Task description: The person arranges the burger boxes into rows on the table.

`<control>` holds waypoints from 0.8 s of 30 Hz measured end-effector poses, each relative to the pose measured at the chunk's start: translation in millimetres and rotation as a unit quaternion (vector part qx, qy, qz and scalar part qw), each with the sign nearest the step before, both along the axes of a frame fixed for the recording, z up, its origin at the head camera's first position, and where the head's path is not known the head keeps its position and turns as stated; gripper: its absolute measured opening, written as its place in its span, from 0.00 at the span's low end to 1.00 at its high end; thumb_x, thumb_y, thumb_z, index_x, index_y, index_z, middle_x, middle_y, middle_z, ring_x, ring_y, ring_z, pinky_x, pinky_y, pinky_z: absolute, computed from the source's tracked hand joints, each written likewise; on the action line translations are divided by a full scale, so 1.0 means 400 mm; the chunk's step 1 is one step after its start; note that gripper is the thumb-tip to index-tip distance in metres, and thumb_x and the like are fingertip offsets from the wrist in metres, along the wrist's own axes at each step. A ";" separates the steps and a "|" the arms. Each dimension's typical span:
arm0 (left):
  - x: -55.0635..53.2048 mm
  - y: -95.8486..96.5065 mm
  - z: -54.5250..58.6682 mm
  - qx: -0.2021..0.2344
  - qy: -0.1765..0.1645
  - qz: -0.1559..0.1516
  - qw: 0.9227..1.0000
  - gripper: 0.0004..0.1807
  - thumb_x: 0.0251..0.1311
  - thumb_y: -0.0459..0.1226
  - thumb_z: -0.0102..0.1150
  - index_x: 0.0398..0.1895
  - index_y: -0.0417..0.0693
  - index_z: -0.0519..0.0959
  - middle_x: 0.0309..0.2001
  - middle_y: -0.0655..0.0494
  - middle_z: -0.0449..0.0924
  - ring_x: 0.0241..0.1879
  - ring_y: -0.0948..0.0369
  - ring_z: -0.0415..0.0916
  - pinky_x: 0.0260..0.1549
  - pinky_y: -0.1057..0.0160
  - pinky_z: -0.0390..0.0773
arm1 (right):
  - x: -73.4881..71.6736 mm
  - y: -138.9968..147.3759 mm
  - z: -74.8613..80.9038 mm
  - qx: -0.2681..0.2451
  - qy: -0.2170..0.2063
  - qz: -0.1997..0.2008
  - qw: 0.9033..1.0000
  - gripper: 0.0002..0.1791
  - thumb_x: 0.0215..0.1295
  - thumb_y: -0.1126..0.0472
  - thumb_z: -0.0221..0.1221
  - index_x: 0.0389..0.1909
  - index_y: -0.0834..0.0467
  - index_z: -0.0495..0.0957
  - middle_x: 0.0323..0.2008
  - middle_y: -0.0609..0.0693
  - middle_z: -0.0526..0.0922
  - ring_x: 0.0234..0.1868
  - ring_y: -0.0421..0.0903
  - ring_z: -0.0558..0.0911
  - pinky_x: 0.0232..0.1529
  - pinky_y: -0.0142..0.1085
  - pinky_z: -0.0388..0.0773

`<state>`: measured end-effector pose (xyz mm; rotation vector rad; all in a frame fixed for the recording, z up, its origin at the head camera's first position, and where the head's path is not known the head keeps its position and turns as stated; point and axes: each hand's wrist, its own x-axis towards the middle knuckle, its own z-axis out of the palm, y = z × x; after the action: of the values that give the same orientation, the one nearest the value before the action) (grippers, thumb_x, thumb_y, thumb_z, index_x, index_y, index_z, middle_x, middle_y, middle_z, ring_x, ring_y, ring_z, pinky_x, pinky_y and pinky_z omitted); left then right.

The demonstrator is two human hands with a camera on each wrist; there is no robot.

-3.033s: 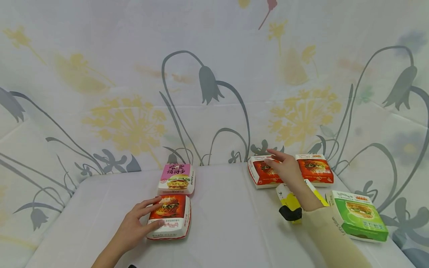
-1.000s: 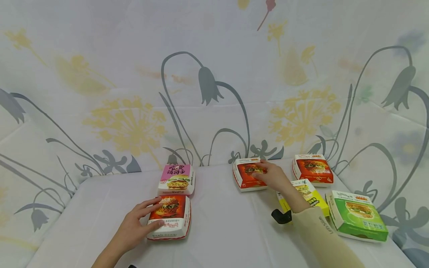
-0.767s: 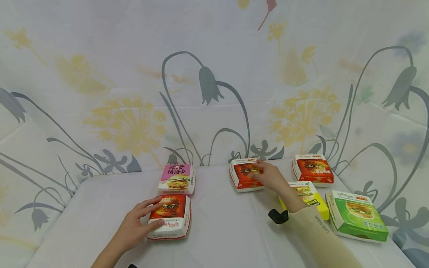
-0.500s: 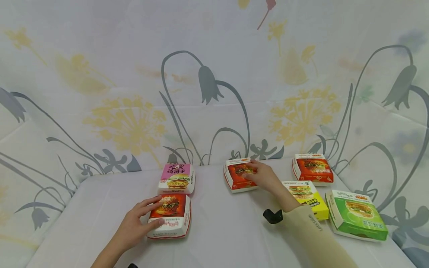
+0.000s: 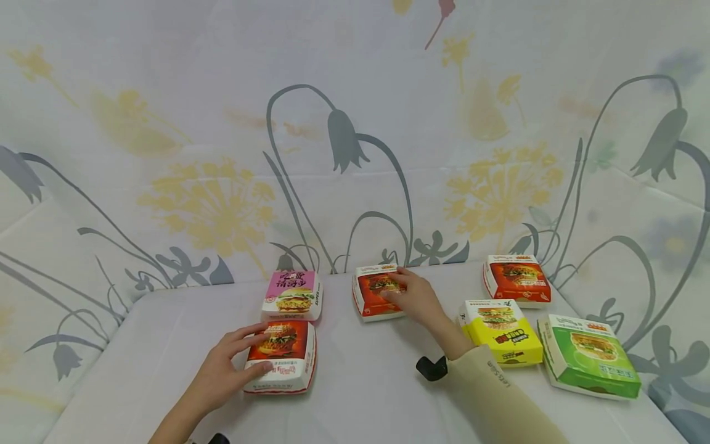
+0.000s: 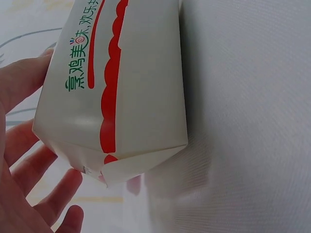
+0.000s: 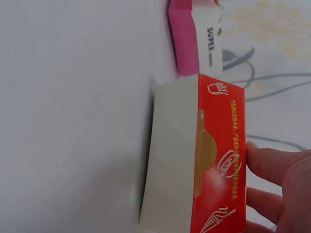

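Observation:
In the head view my left hand [image 5: 224, 364] rests on the left edge of a red-and-white burger box [image 5: 294, 342] at the near left. Its fingers lie loosely spread over the lid. The left wrist view shows the white side of this burger box [image 6: 146, 77], with the fingers along its top. At the back middle, my right hand [image 5: 417, 302] touches the lid of another red burger box [image 5: 368, 290] with extended fingers and thumb. Seen from the right wrist, the red-and-white side of that burger box [image 7: 218, 160] sits low over the table, fingertips at its upper edge.
A pink burger box [image 5: 294, 293] stands directly behind the left one. On the right are a yellow burger box [image 5: 501, 336], a green burger box [image 5: 596, 357] and a third red one, a burger box [image 5: 518, 280] at the back. A floral cloth [image 5: 355, 203] rises behind the white table.
My right hand has come down onto the red burger box, which has shifted left along the back from near the other red one. The left hand has stayed put.

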<state>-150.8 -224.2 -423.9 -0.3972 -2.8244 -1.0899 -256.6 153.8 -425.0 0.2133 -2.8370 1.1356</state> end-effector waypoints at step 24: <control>-0.126 0.051 0.132 0.030 0.034 -0.096 0.994 0.24 0.61 0.45 0.68 0.60 0.50 0.81 0.63 0.48 0.75 0.64 0.42 0.69 0.58 0.31 0.66 | 0.017 -0.043 -0.008 -0.058 0.019 -0.022 0.998 0.31 0.60 0.53 0.69 0.63 0.60 0.77 0.70 0.56 0.69 0.70 0.64 0.65 0.67 0.60 0.60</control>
<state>-201.1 -203.9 -371.1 -0.6990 -2.7309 -1.1686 -249.6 136.6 -428.0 0.1622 -2.7176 1.2689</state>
